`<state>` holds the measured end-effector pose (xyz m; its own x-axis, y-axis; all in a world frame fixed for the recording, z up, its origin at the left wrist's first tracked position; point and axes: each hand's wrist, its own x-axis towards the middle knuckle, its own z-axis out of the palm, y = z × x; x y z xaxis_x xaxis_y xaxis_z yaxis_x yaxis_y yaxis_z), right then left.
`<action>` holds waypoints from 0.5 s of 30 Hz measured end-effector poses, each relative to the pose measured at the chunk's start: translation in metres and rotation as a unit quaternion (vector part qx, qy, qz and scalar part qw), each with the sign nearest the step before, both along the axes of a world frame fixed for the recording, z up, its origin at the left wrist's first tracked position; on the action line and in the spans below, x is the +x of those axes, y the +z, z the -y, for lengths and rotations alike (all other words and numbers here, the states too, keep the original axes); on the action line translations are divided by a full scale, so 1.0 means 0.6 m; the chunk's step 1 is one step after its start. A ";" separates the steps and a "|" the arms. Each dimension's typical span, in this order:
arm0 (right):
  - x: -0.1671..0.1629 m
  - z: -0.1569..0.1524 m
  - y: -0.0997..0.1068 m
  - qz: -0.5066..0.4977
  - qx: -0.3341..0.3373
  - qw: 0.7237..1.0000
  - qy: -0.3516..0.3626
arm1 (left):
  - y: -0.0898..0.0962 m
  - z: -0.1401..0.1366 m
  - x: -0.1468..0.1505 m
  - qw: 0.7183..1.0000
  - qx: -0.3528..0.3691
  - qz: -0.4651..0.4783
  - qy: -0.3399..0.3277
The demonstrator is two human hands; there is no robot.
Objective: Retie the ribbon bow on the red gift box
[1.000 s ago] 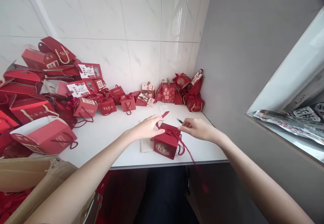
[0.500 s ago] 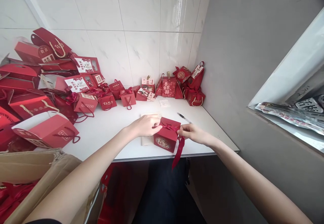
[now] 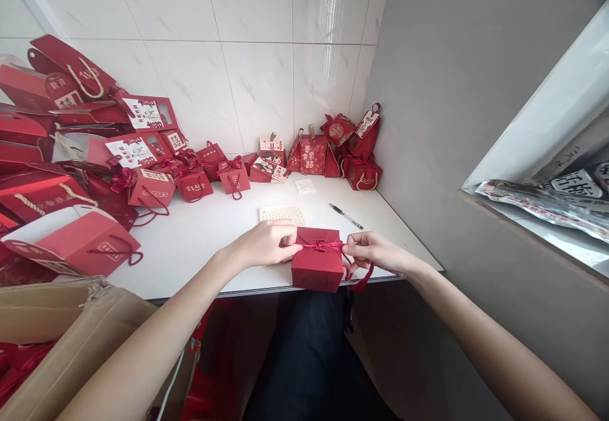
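A red gift box (image 3: 316,272) sits at the front edge of the white table. Across its top runs a dark red ribbon (image 3: 320,246), knotted in the middle. My left hand (image 3: 273,241) pinches the ribbon at the box's left side. On the other side, my right hand (image 3: 373,250) has the ribbon between thumb and fingers, and a loose end hangs below it. Partly behind my left hand and the box lies a printed sheet (image 3: 284,213). A pen (image 3: 346,215) rests on the table beyond my right hand.
Many red gift boxes (image 3: 152,189) are heaped at the left, and more (image 3: 364,170) line the tiled wall. An open cardboard box (image 3: 80,326) stands at the front left. A grey wall (image 3: 419,123) bounds the right, with a ledge holding plastic packages (image 3: 542,208).
The box has turned so its front faces me more squarely. My hands have drawn slightly apart, the ribbon now stretched between them. The view has shifted a little.
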<state>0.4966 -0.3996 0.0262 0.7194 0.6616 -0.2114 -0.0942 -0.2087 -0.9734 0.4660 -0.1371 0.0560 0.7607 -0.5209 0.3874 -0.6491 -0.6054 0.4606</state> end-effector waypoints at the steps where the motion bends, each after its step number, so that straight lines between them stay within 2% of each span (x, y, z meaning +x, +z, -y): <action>1: 0.000 0.001 -0.001 -0.004 0.001 1.000 0.003 | -0.006 -0.005 0.000 0.998 0.011 0.054 0.003; 4: 0.001 0.001 -0.003 -0.006 0.004 1.000 0.021 | -0.035 -0.019 -0.002 0.979 0.078 0.186 0.011; 6: 0.002 0.001 -0.001 0.007 -0.007 0.999 0.031 | -0.052 -0.028 -0.006 0.970 0.135 0.200 0.018; 7: 0.002 0.001 0.000 0.017 -0.016 0.999 0.034 | -0.057 -0.033 -0.008 0.973 0.153 0.168 0.023; 9: 0.001 0.002 0.003 0.042 -0.030 0.998 0.035 | -0.057 -0.041 -0.012 0.987 0.149 0.043 0.041; 12: -0.001 0.003 0.008 0.085 -0.031 0.995 0.030 | -0.038 -0.043 -0.012 0.985 0.029 -0.159 0.058; 15: -0.003 0.003 0.009 0.100 -0.017 0.994 0.028 | -0.020 -0.030 -0.006 0.959 -0.080 -0.259 0.076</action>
